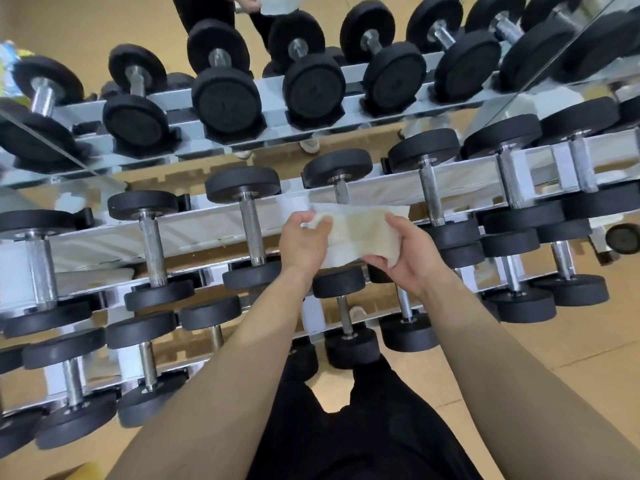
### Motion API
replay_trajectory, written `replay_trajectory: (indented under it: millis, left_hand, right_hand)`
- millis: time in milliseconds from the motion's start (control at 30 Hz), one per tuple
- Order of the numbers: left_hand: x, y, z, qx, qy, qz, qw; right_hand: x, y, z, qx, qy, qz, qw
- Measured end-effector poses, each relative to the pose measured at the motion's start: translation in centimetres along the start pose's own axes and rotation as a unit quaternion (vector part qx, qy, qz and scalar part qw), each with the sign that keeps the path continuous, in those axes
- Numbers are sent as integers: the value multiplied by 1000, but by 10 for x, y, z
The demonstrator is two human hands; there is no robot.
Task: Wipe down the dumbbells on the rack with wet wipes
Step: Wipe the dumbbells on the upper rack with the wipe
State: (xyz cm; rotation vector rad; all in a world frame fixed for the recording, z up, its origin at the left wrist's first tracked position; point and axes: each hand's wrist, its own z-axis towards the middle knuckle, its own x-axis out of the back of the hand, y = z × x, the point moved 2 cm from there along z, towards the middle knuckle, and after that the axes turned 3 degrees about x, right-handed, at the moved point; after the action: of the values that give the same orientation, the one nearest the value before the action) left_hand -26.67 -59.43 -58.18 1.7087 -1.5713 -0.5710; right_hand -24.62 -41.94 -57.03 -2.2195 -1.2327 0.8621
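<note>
wet wipe (pixel 356 233) stretched between both hands, above racked dumbbells (pixel 249 223)

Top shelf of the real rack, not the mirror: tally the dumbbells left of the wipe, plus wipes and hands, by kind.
Dumbbells: 3
Wipe: 1
Hands, left hand and right hand, both holding the wipe: 2
Total: 6

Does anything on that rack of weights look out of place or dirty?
The dumbbells sit straight across the rack; nothing has fallen. Only the wipe held between the left hand and right hand stands out: its middle looks yellowish, as if already soiled.
</note>
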Motion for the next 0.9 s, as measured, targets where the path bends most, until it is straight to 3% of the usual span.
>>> replay_trajectory:
  millis: [500,733,900]
  left_hand:
    - [-59,-4,63,31,144,-23,989]
    - [-60,-10,89,-12,226,11,974]
    - [-67,-12,89,14,223,42,974]
  right_hand:
    - [33,-43,122,53,-75,-301,949]
    - [31,-33,146,42,-105,-284,952]
    - [31,-27,149,59,-52,-308,948]
